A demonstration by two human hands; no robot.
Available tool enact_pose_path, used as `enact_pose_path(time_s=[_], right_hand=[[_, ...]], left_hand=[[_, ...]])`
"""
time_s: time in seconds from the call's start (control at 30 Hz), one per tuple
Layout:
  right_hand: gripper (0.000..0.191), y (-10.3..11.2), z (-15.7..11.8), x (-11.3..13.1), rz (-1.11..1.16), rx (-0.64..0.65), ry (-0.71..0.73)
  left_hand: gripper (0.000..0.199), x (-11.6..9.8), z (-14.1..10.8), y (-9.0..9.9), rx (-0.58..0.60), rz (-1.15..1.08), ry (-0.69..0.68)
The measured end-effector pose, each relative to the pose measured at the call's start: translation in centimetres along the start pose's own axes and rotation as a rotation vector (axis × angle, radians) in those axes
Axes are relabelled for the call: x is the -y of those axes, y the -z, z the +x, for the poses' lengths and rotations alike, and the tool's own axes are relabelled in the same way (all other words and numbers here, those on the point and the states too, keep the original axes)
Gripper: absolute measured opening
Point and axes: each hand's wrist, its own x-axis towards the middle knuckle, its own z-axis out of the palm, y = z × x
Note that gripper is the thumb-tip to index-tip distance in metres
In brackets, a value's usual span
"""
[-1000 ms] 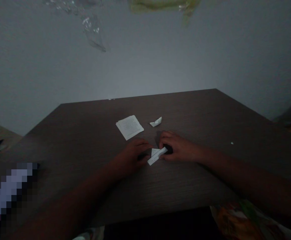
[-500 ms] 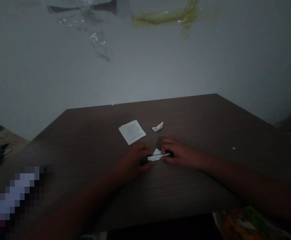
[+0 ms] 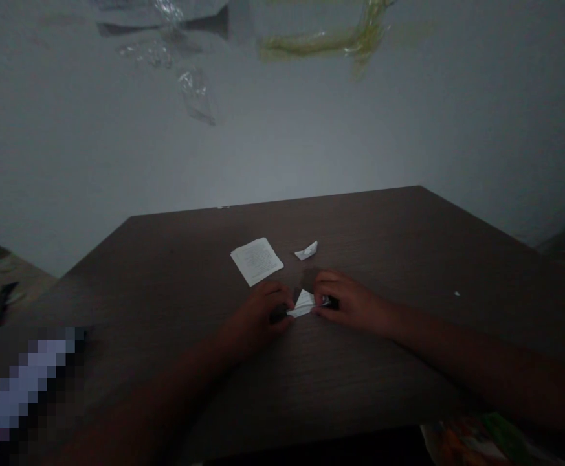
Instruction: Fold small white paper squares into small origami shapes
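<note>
Between my two hands, a small folded white paper (image 3: 304,305) lies on the dark wood-grain table (image 3: 369,239), its triangular peak pointing away from me. My left hand (image 3: 267,309) pinches its left end, and my right hand (image 3: 347,301) pinches its right end. Part of the paper is hidden by my fingers. Just beyond my hands are a small folded paper piece (image 3: 306,250) and a square of printed white paper (image 3: 256,261), possibly a small stack; neither touches my hands.
A white speck (image 3: 457,294) lies on the table's right side. A pixelated, blurred object (image 3: 24,395) covers the lower left. A grey wall (image 3: 282,142) rises behind the far table edge. Colourful fabric (image 3: 476,440) shows below the near right edge.
The folded paper has turned from a diagonal lie to nearly level, and its triangular peak now shows more. My hands have drawn closer around it. The table sits slightly lower in view.
</note>
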Motion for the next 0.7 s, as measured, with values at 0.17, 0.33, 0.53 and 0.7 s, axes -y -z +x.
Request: enact_pose_path(time_s=[0.17,0.33,0.53,0.7], right_hand=[[0.017,-0.1,0.0,-0.1,0.019,-0.003,0.005],[0.016,0.0,0.1,-0.2,0.031,0.020,0.021],[0.019,-0.3,0.1,-0.3,-0.013,-0.010,0.072],[0.022,-0.6,0.2,-0.8,-0.022,-0.053,0.147]], left_hand=[[0.022,-0.5,0.0,0.2,-0.013,-0.009,-0.041],[0.023,-0.6,0.0,0.2,-0.014,-0.026,-0.053],[0.018,0.0,-0.1,-0.2,-0.035,-0.027,-0.060],[0.018,0.7,0.0,-0.6,-0.048,-0.025,-0.018]])
